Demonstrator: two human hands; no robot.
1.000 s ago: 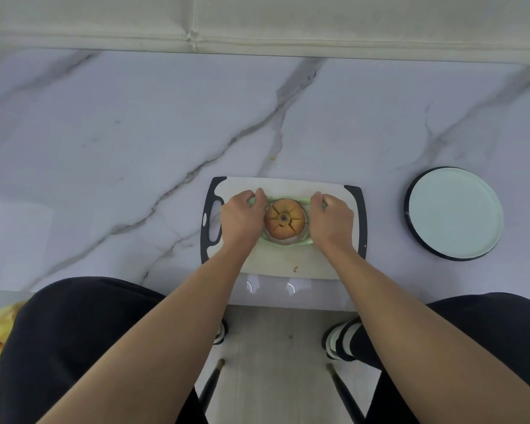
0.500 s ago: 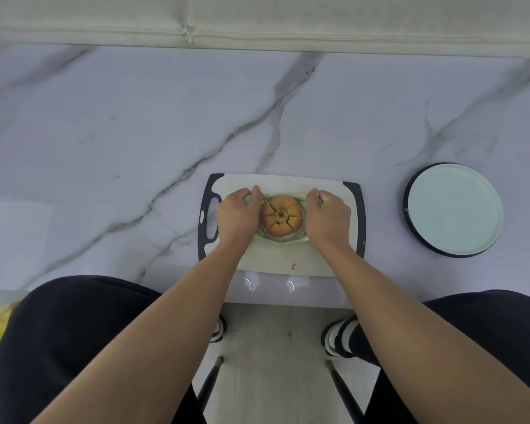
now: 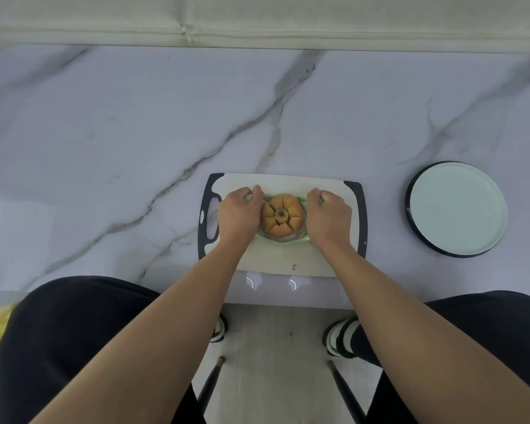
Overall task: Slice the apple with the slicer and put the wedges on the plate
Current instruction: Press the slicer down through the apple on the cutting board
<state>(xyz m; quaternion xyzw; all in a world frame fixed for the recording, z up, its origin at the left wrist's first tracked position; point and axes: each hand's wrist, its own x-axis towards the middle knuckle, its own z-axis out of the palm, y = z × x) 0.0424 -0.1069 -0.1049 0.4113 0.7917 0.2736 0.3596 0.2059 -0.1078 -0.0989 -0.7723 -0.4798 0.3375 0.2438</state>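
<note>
Both hands' fingers, left hand (image 3: 238, 213) and right hand (image 3: 329, 216), are clamped on the slicer (image 3: 283, 238) around the split apple (image 3: 282, 215)

The table (image 3: 104, 142) looks like polished marble — pale, grey-veined, with a soft sheen and small reflections near its front edge. The cutting board (image 3: 288, 261) appears matt white plastic with dark rubbery ends. The slicer (image 3: 291, 238) has a pale green plastic rim. The plate (image 3: 456, 206) is smooth, satin-glazed — dark around its rim.
</note>
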